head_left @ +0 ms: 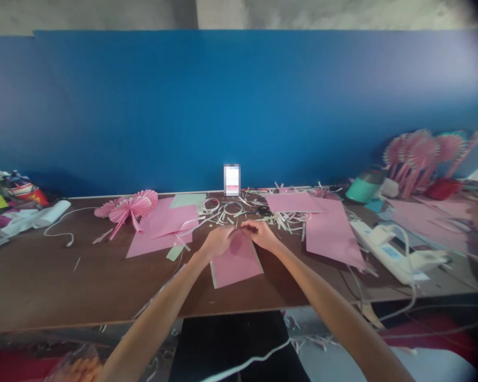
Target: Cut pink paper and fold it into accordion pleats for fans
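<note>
A pink paper sheet (237, 262) lies on the brown table (63, 286) right in front of me. My left hand (217, 242) and my right hand (262, 235) meet at its far edge. Both have their fingers pinched together on that edge, fingertips almost touching each other. Just beyond the hands lie white paper strips and rings (231, 209).
More pink sheets (163, 225) (330, 228) lie left and right. Folded pink paper fans (129, 208) sit at the left, with others leaning at the far right (422, 154). A white glue gun and power strip (394, 252) lie at the right. A blue wall (223, 106) backs the table.
</note>
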Motion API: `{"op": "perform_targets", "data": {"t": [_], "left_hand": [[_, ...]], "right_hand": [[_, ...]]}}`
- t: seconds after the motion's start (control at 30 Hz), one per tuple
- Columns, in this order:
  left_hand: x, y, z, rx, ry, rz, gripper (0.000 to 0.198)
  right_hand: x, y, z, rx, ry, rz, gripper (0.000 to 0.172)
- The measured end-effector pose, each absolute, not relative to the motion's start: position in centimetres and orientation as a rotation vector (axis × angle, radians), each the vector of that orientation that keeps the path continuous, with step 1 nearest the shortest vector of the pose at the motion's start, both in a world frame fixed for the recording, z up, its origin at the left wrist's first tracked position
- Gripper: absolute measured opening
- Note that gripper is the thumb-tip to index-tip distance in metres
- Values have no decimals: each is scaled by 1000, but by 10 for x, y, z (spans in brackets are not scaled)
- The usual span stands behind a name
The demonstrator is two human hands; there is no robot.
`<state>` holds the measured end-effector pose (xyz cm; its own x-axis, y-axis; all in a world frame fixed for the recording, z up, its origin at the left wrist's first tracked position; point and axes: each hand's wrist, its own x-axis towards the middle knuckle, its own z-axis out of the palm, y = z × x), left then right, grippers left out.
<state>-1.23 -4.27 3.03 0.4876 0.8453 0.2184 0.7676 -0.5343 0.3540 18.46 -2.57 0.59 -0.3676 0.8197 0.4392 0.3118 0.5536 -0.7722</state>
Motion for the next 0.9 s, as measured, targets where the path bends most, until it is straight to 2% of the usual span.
{"op": "perform_targets", "data": {"t": [0.33,0.7,0.9], "left_hand": [[-17,-41,32,2609,1450,351,36],[-16,-43,33,2559,1432,411,37],[-17,-40,30,2575,1449,408,35]], "right_hand": [[184,-28,11,-882,-1994,823,28],[184,-33,17,-926,-2108,662,34],[184,-34,17,-949,-2156,558,30]]}}
